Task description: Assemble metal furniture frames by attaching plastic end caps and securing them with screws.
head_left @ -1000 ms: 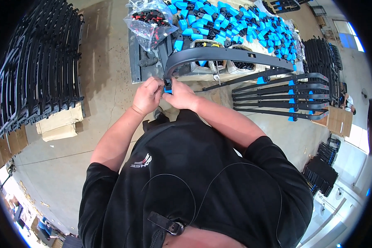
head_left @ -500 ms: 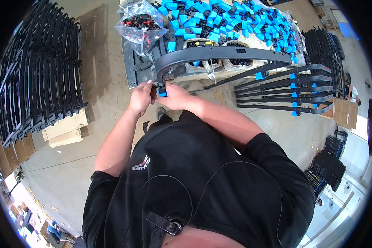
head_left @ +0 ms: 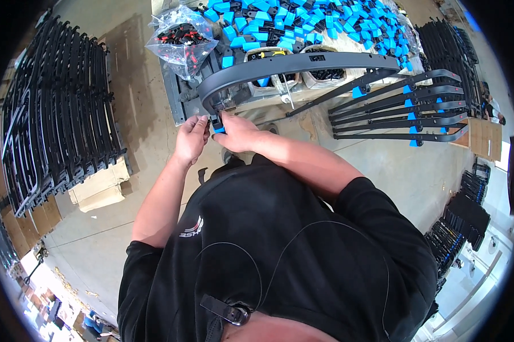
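1. The near end of a curved black frame [head_left: 291,64] is held upright just beyond the wearer's body, its far bend reaching right across the table's [head_left: 171,91] near edge.
2. That end, with a blue piece [head_left: 219,130] at it, is gripped by the right hand [head_left: 238,134].
3. The left hand [head_left: 193,139] is kept close beside it, fingers bent together; whether anything is pinched cannot be told.
4. On the table's far left, small black and red parts are contained in an open clear plastic bag [head_left: 180,17].
5. Behind the frame, two open containers are set side by side: in the left one [head_left: 257,90], a yellow item [head_left: 271,54] and dark pieces are seen; the right one [head_left: 320,84] is filled with small black parts.
6. Beyond them, blue-and-black pieces [head_left: 325,23] are heaped loose.
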Motion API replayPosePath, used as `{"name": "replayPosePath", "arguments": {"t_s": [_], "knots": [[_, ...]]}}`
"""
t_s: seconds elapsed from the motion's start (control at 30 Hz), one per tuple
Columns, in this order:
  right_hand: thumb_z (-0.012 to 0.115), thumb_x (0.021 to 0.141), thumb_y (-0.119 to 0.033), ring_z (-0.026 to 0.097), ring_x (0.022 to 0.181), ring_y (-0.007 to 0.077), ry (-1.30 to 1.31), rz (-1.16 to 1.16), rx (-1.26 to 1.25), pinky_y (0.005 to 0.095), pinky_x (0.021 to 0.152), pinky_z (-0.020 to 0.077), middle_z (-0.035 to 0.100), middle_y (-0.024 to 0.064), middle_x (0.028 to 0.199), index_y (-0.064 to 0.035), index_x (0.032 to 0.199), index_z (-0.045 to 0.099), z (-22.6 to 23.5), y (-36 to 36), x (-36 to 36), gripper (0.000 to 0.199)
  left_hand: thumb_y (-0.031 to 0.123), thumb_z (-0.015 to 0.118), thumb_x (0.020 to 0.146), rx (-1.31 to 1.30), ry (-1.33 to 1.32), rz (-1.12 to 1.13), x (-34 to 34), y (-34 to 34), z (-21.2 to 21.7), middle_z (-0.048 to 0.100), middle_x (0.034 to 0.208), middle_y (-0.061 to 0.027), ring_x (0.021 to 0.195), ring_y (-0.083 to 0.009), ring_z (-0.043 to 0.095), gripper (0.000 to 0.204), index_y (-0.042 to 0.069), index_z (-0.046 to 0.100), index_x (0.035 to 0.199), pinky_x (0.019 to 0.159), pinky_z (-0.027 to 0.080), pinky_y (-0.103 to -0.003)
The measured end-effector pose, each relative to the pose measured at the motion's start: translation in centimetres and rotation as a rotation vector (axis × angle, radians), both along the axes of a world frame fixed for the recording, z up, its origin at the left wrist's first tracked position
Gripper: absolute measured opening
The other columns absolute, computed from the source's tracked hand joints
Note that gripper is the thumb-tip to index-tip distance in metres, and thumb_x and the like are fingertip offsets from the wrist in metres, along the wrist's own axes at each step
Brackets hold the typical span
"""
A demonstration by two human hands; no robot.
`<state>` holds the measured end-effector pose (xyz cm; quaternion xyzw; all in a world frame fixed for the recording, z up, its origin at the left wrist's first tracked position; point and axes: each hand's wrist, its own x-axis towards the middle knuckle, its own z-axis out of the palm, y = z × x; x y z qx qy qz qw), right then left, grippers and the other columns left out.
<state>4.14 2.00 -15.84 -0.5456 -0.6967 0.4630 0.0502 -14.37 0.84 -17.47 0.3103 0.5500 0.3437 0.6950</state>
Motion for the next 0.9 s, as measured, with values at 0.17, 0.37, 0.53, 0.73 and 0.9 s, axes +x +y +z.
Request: {"name": "replayPosePath", "arguments": {"t_s": [0.17, 0.37, 0.53, 0.73, 0.9], "knots": [[0.067, 0.086, -0.032, 0.067, 0.104, 0.0442, 0.07, -0.039, 0.018, 0.0502, 0.09, 0.0531, 0.069, 0.0286, 0.106, 0.0062, 0.116, 0.053, 0.0, -0.8, -0.1, 0.05, 0.021, 0.056, 0.107, 0.084, 0.047, 0.05, 0.5, -1.3, -0.7, 0.052, 0.076, 0.0019, 0.064, -0.0081, 0.045, 0.018, 0.006, 0.059, 0.097, 0.055, 0.037, -0.023], [0.066, 0.087, -0.033, 0.068, 0.104, 0.0437, -0.01, 0.032, -0.027, 0.0502, 0.09, 0.0539, 0.069, 0.0291, 0.106, 0.0083, 0.115, 0.053, 0.1, 0.1, -0.3, 0.052, 0.014, 0.064, 0.101, 0.379, 0.469, -0.007, 0.7, -1.8, -1.3, 0.064, 0.083, -0.0044, 0.073, -0.0134, 0.06, 0.013, 0.002, 0.066, 0.102, 0.067, 0.05, -0.029], [0.066, 0.086, -0.035, 0.068, 0.104, 0.0432, -0.037, 0.047, -0.007, 0.0504, 0.09, 0.0542, 0.069, 0.0286, 0.106, 0.0093, 0.116, 0.053, -0.1, -0.1, -0.4, 0.055, 0.007, 0.065, 0.096, 0.856, 0.808, -0.02, 1.2, -2.2, -0.2, 0.068, 0.091, -0.0143, 0.077, -0.0286, 0.067, 0.007, 0.003, 0.066, 0.102, 0.071, 0.054, -0.036], [0.066, 0.086, -0.034, 0.068, 0.102, 0.0443, -0.024, 0.004, 0.034, 0.0509, 0.088, 0.0543, 0.069, 0.0282, 0.106, 0.0087, 0.116, 0.053, -1.0, -0.5, -0.6, 0.053, 0.0, 0.066, 0.089, 1.093, 0.908, -0.12, 0.7, -1.3, 0.0, 0.068, 0.095, -0.014, 0.086, -0.0354, 0.066, 0.014, 0.004, 0.065, 0.102, 0.076, 0.054, -0.04], [0.067, 0.086, -0.033, 0.067, 0.101, 0.0457, 0.016, -0.018, 0.0, 0.051, 0.088, 0.0536, 0.069, 0.0295, 0.106, 0.0084, 0.115, 0.054, -0.2, -0.4, -0.3, 0.052, -0.001, 0.067, 0.088, 1.124, 0.91, -0.144, 0.5, -0.9, 0.0, 0.07, 0.099, -0.0146, 0.088, -0.0357, 0.066, 0.014, 0.004, 0.065, 0.101, 0.077, 0.054, -0.04]]}}
